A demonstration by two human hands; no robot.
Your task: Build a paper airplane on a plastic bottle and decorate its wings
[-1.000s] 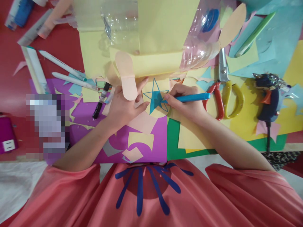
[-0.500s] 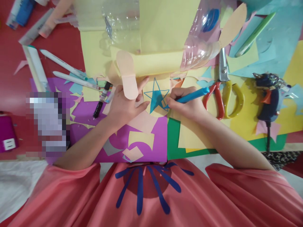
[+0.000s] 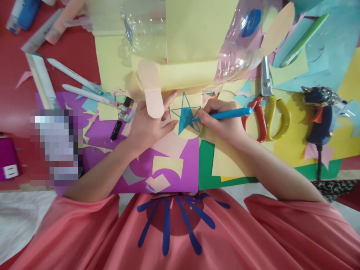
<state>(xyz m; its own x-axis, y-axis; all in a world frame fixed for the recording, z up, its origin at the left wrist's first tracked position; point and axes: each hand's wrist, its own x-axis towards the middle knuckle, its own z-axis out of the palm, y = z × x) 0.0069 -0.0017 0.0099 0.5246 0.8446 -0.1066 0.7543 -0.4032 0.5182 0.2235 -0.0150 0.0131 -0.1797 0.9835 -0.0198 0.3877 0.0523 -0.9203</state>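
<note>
A blue marker pen (image 3: 230, 113) is pinched in my right hand (image 3: 223, 122), its tip on a star (image 3: 185, 114) outlined in blue. The star's left and lower-left parts are coloured solid blue. It is drawn on a cream paper piece (image 3: 194, 95) with a rounded lower edge. My left hand (image 3: 152, 125) lies at the left of this piece, fingers spread, index finger and thumb against the paper. A pale peach paper strip with rounded ends (image 3: 154, 101) hangs over the left hand's fingers and hides part of them.
Scissors with red and yellow handles (image 3: 266, 112) lie right of my right hand. A corded glue gun (image 3: 322, 120) is farther right. Left are a black marker (image 3: 120, 118) and white pens (image 3: 74, 75). Clear plastic bottles (image 3: 239, 60) stand behind. Paper scraps (image 3: 167, 165) cover the purple sheet.
My right hand has shifted the marker slightly up, its tip moving from the star's lower-right point towards its right inner edge. The left hand stays in place.
</note>
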